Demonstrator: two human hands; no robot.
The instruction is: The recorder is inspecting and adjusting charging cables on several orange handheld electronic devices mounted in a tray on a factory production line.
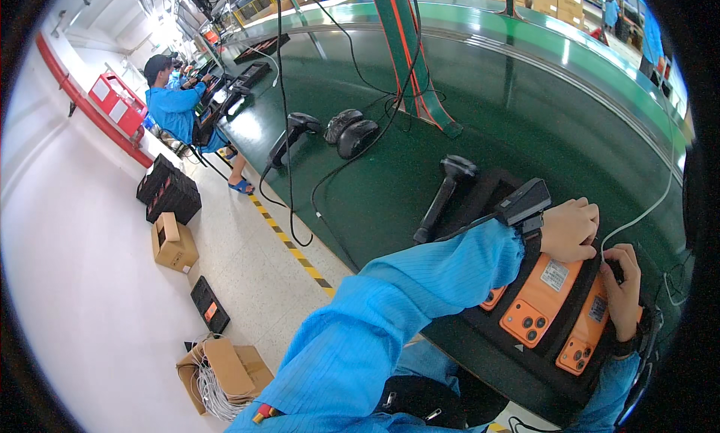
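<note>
Several orange phones lie back-up in a black foam tray at the right. One phone point(536, 302) with a white label is below my left hand point(570, 229), and another phone point(586, 332) is beside my right hand point(621, 290). My left hand is closed at the labelled phone's far end, its fingers curled; what they hold is hidden. The right hand's fingers and thumb are bent together around the end of a white cable point(646, 209), next to the second phone. The cable's tip is hidden. A black device point(525, 202) is strapped at my left wrist.
A barcode scanner point(446, 196) lies left of the tray; another scanner point(291, 136) and a black mouse-like object point(351, 133) lie farther off. A green post point(405, 50) rises from the table. Boxes point(174, 242) stand on the floor. A seated person point(176, 106) works at far left.
</note>
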